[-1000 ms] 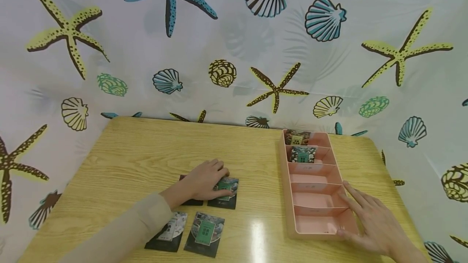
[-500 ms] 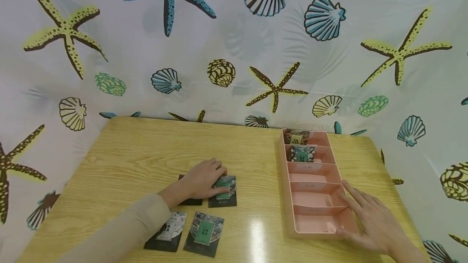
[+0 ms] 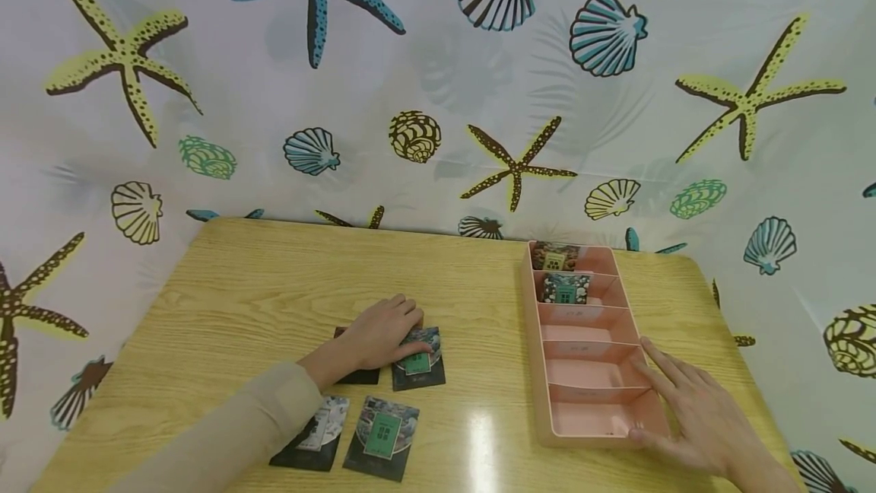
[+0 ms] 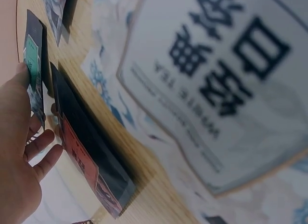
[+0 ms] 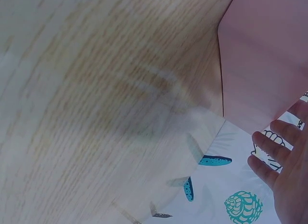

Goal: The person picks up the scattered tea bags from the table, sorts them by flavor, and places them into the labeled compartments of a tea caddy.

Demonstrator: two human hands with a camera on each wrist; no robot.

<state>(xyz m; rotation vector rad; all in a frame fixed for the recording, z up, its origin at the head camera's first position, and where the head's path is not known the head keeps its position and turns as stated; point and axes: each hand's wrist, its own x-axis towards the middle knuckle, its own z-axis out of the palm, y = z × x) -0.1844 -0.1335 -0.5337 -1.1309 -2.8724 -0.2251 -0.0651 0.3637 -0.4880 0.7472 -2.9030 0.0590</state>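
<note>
In the head view my left hand [image 3: 383,337] pinches a dark tea packet with a green label [image 3: 419,373]. Its thumb lies across the label, and the other fingers bend over the far edge. Under and beside that wrist is a mostly hidden dark packet; the left wrist view shows its red label [image 4: 81,154]. Closer to me lie another green-labelled tea packet [image 3: 382,438] and a white-labelled one [image 3: 315,436], partly covered by the sleeve. My right hand [image 3: 705,417] rests with spread fingers on the right rim of a pink divided box [image 3: 541,371].
The box's two farthest compartments hold a yellow-labelled packet [image 3: 556,257] and a green-labelled packet [image 3: 566,289]. A wooden table [image 3: 274,272] carries everything. Behind it hangs a white curtain [image 3: 383,74] printed with starfish and shells.
The green-labelled packet under my left hand has turned slightly, and my left hand has shifted a little. My right hand stays at the box.
</note>
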